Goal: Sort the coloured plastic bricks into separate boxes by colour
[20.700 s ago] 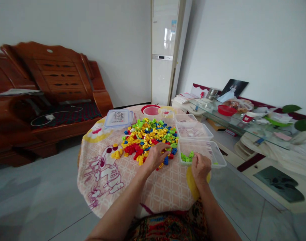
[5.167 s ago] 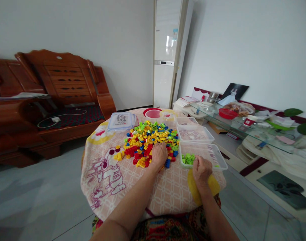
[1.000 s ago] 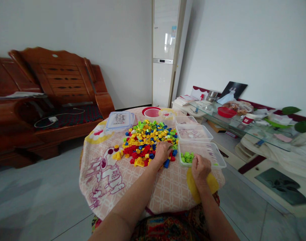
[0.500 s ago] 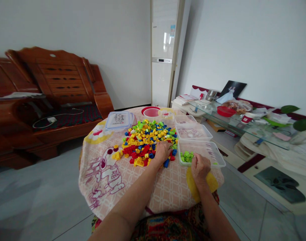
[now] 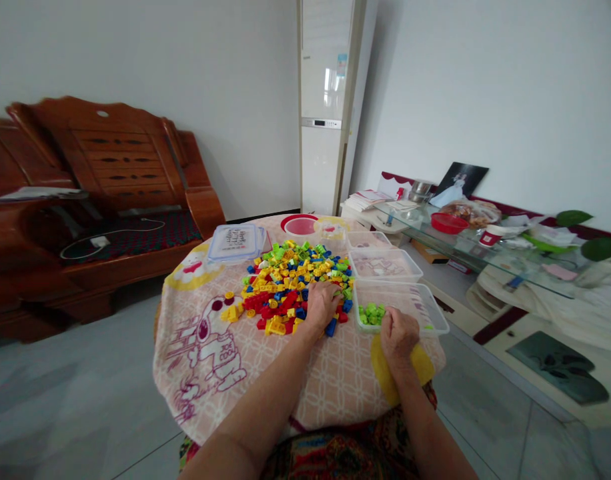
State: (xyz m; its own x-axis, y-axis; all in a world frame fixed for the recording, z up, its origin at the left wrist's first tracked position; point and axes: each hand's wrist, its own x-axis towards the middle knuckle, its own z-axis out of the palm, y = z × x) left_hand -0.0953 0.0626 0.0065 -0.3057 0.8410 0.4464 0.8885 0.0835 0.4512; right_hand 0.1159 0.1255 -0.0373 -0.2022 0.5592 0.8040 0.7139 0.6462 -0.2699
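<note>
A heap of small red, yellow, blue and green bricks (image 5: 290, 280) lies on the cloth-covered round table. My left hand (image 5: 322, 307) is at the heap's right side, fingers bent down and closed among the bricks; what they pinch is too small to make out. Closed, my right hand (image 5: 400, 333) rests at the near wall of the closest clear plastic box (image 5: 410, 301); its fingertips are hidden. Inside that box, light green bricks (image 5: 371, 314) sit in the left corner, beside my right hand. Behind it stands a second clear box (image 5: 385, 263).
Stacked lids (image 5: 235, 243) lie at the table's back left, with a red-rimmed bowl (image 5: 300, 225) beside them. Beyond the boxes, a glass-topped stand (image 5: 485, 248) holds a red bowl and a paper cup. A wooden sofa (image 5: 120, 167) stands at the left.
My left hand has shifted slightly left and its fingers are drawn in more. My right hand has hardly moved. The whole view has shifted a little.
</note>
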